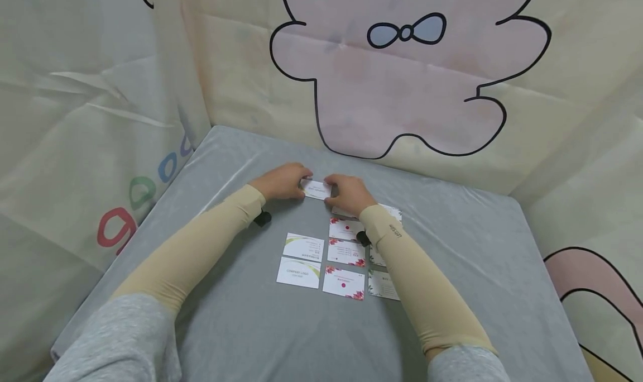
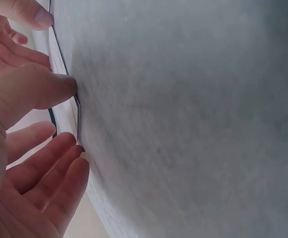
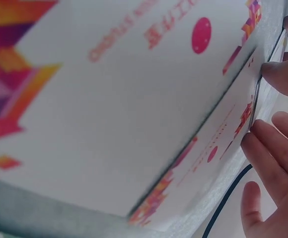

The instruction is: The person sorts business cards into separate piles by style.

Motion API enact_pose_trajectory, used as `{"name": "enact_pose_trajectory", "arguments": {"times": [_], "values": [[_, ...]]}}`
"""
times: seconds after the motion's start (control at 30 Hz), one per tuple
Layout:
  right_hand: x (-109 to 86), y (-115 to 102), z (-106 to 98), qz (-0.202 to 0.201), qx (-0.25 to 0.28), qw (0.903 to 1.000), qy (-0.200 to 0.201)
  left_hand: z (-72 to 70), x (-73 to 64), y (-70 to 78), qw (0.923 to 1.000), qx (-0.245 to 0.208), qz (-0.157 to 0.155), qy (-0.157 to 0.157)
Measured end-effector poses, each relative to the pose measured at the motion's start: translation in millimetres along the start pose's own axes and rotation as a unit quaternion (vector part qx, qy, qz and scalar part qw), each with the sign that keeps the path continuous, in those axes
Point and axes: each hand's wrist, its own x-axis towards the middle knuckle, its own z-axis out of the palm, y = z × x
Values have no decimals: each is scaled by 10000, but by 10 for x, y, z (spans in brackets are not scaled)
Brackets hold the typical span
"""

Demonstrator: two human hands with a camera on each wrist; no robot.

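Note:
Both hands hold a white business card [image 1: 316, 190] near the far part of the table, one at each end. My left hand [image 1: 283, 182] pinches the card's left end between thumb and fingers; in the left wrist view its thumb [image 2: 54, 89] lies at the card's thin edge. The right hand [image 1: 350, 194] pinches the right end, its fingertips at the edge in the right wrist view. Nearer lie rows of business cards: white ones with a yellow-green curve [image 1: 303, 247], red-patterned ones [image 1: 346, 252] and leaf-patterned ones [image 1: 384, 284]. The right sleeve and hand partly hide some cards.
A grey cloth [image 1: 226, 315] covers the table. Printed fabric walls [image 1: 241, 69] stand behind it and at both sides. Small dark devices [image 1: 263, 219] sit at the wrists. The right forearm [image 1: 422, 281] passes over the right column of cards.

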Motion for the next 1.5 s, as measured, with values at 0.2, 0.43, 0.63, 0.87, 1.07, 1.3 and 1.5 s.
{"name": "enact_pose_trajectory", "arguments": {"times": [0.2, 0.43, 0.63, 0.87, 1.07, 1.3, 1.5], "values": [[3, -5, 19, 8, -8, 10000, 15, 24, -1, 17, 9999, -119, -82, -49], [2, 12, 57, -55, -38, 10000, 43, 43, -42, 9, 9999, -40, -131, 23], [-394, -95, 47, -738, 11, 9972, 145, 60, -443, 76, 9988, -84, 321, 365], [-1032, -299, 199, -1373, -394, 9889, -413, 179, -1092, 287, 9935, -532, 972, -253], [-1078, -296, 277, -1421, -600, 9876, -293, 272, -1221, 348, 9935, -476, 1004, -243], [-1074, -299, 290, -1434, -577, 9876, -266, 315, -1238, 376, 9946, -245, 998, -156], [-1086, -305, 286, -1432, -549, 9880, -169, 328, -1234, 423, 9964, -165, 829, -85]]}}
